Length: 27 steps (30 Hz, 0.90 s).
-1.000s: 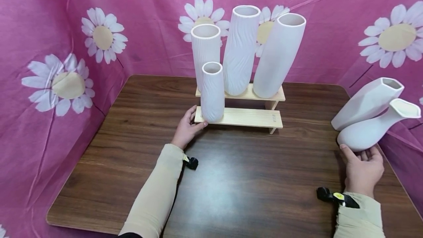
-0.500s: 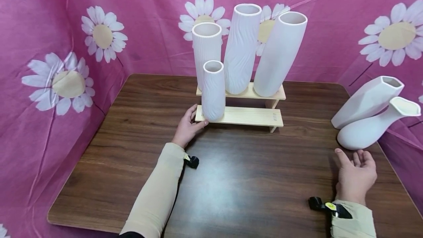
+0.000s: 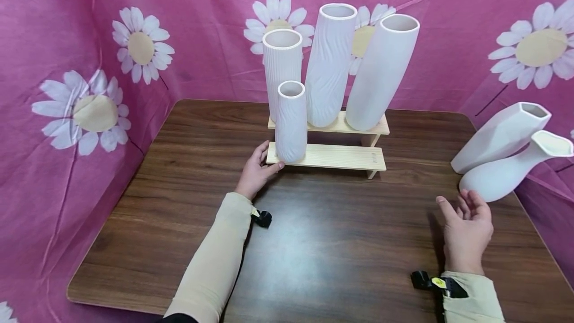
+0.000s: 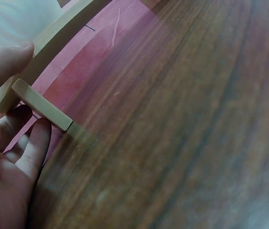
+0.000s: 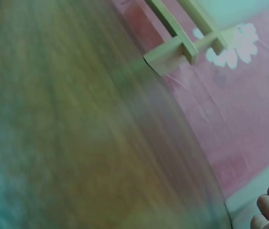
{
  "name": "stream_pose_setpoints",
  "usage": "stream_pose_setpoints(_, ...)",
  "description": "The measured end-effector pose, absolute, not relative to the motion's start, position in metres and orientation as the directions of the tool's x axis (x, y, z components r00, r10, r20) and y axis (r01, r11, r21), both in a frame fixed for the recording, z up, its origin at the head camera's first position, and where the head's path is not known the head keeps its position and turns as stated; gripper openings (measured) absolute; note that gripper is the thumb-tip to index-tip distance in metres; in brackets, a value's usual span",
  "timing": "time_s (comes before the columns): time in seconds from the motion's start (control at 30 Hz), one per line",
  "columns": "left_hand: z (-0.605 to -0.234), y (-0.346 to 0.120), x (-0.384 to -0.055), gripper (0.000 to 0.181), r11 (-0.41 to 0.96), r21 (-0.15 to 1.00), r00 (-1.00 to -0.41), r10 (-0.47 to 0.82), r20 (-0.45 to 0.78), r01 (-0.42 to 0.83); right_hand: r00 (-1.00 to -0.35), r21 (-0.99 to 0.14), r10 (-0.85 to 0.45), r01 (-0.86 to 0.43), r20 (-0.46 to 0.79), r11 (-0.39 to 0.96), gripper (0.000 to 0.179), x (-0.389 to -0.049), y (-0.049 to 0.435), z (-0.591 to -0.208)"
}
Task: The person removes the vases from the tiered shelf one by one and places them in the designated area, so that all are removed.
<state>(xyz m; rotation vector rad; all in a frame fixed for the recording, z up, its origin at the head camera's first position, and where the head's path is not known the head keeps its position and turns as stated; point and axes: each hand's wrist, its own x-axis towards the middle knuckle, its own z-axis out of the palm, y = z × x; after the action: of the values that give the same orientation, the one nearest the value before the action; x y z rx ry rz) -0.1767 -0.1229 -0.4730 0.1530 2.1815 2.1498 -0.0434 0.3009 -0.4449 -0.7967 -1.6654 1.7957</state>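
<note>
A two-tier wooden stand [image 3: 341,157] rests on the table, and its lower shelf end [image 4: 53,40] also shows in the left wrist view. My left hand [image 3: 255,173] holds the left end of that shelf, thumb over the edge and fingers beneath it by the leg [image 4: 43,106]. Above the thumb stands a small white swirled vase [image 3: 291,122]. My right hand [image 3: 468,231] holds nothing, its fingers loosely bent and thumb apart. Its fingertips are right by a round-bodied white vase [image 3: 498,176] with a flared mouth. An angular white vase [image 3: 500,136] is behind that one.
On the upper shelf are a ribbed white vase [image 3: 283,71], a tall wavy vase [image 3: 331,66] and a smooth leaning vase [image 3: 381,74]. The brown wooden table [image 3: 323,243] ends near the two vases at right. A pink daisy cloth [image 3: 202,39] hangs behind.
My right hand has come away from the round-bodied vase and shifted left. The left hand keeps its hold on the stand; the vases stay in place.
</note>
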Motion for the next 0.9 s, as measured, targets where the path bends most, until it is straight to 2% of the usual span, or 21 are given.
stream_pose_setpoints(0.3,-0.468,-0.123,-0.174,0.086,0.018,1.000,-0.991,0.133,0.017,0.020,-0.739,-0.998,0.672,0.043,-0.055,-0.034,0.071,-0.051,0.289,-0.436)
stream_pose_setpoints(0.77,-0.472,-0.123,-0.177,0.085,0.015,1.000,-0.992,0.126,0.003,0.005,-0.813,-0.994,0.583,0.067,-0.006,0.082,0.072,-0.064,0.271,-0.430)
stream_pose_setpoints(0.9,-0.471,-0.123,-0.178,0.086,0.027,1.000,-0.991,0.133,-0.005,-0.001,-0.836,-0.980,0.549,0.095,0.019,0.177,0.071,-0.067,0.263,-0.427)
